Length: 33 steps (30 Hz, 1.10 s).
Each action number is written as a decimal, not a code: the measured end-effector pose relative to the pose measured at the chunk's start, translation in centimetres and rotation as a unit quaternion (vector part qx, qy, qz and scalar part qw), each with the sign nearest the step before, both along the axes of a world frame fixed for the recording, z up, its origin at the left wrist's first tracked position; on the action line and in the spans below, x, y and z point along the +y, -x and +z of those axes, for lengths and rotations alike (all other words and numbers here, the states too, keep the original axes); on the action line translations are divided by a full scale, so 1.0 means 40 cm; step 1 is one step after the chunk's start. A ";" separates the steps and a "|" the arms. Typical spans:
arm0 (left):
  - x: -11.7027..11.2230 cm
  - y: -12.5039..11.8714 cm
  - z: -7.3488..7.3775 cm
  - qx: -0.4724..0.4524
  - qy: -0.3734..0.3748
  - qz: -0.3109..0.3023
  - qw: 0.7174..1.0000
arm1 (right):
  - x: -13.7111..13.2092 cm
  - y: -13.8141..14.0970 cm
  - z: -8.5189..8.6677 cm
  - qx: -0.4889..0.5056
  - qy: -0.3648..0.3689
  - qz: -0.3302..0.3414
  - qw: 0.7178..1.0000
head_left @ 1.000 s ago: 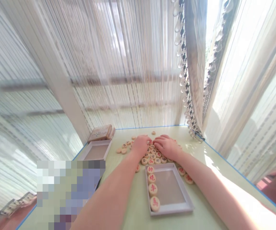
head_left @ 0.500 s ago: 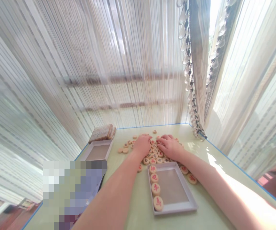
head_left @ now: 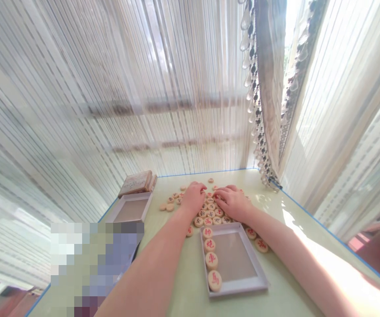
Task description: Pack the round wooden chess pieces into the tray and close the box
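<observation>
Wooden xiangqi pieces [head_left: 210,214], round and pale with red or black characters, lie in a crowded heap mid-table. At the heap's left side, my left hand [head_left: 193,197] has its fingers curled together, with a piece at their tips. My right hand [head_left: 234,201] rests over the right side, fingers apart and bent down among the pieces; what lies under its palm is hidden. Closer to me is a shallow white box tray [head_left: 237,255]. Several red-character pieces [head_left: 211,260] stand in a column along its left wall.
A second shallow box tray [head_left: 130,209] lies at the left, with a stacked pair of flat boxes [head_left: 137,182] behind it. Loose pieces [head_left: 261,245] lie right of the near tray. String curtains [head_left: 176,88] hang beyond the table's blue edge. A pixelated patch hides the left front.
The whole view has shifted slightly. My hands stay over the heap, with small finger movements among the pieces. The column in the tray is unchanged.
</observation>
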State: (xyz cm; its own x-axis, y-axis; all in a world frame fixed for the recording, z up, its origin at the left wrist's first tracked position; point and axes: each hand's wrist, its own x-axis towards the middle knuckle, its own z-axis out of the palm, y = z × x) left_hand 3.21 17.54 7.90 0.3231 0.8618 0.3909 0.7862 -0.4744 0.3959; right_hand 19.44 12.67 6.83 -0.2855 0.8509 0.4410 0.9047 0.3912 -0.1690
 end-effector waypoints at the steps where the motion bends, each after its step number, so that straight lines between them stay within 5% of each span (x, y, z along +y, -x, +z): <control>1: -0.001 0.000 0.002 -0.001 0.002 0.000 1.000 | 0.001 -0.001 -0.002 -0.001 -0.004 0.003 1.000; 16: -0.011 0.000 0.001 -0.015 -0.012 0.043 0.999 | -0.003 -0.014 -0.008 -0.027 -0.006 -0.052 0.998; 25: -0.011 0.001 0.002 -0.002 0.001 0.000 1.000 | 0.005 -0.026 0.012 -0.010 0.010 -0.067 0.998; 33: -0.009 0.003 0.007 -0.113 -0.042 0.062 0.991 | -0.009 -0.021 0.027 -0.065 0.025 -0.019 0.997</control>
